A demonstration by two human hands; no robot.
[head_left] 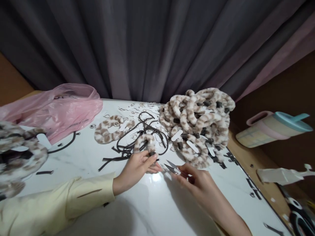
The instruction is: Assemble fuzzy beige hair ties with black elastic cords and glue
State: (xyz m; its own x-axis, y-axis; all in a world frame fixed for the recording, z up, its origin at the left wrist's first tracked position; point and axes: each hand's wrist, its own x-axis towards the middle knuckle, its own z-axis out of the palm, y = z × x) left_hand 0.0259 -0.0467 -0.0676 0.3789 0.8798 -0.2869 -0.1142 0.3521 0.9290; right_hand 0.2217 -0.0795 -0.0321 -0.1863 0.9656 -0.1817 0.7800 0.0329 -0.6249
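Observation:
My left hand (137,165) is closed on a fuzzy brown-and-white ring (145,141), pinching it near a dark wrapped section. A short dark end pokes out beside the fingers. My right hand (194,178) grips small thread snips (172,167), their two pointed blades apart and aimed at the left hand's fingertips, not touching them. Behind the held ring lies a tangle of black cords (125,149). Another fuzzy ring (104,132) with a white tag rests to its left. A large heap of such rings (197,118) stands beyond my right hand.
A pink plastic bag (71,111) and more fuzzy rings (36,160) are at the left. Small metal rings (133,113) lie scattered near the curtain (137,49). Black cord scraps (231,159) line the right edge. Beyond are a lidded tumbler (268,129) and scissors (299,218).

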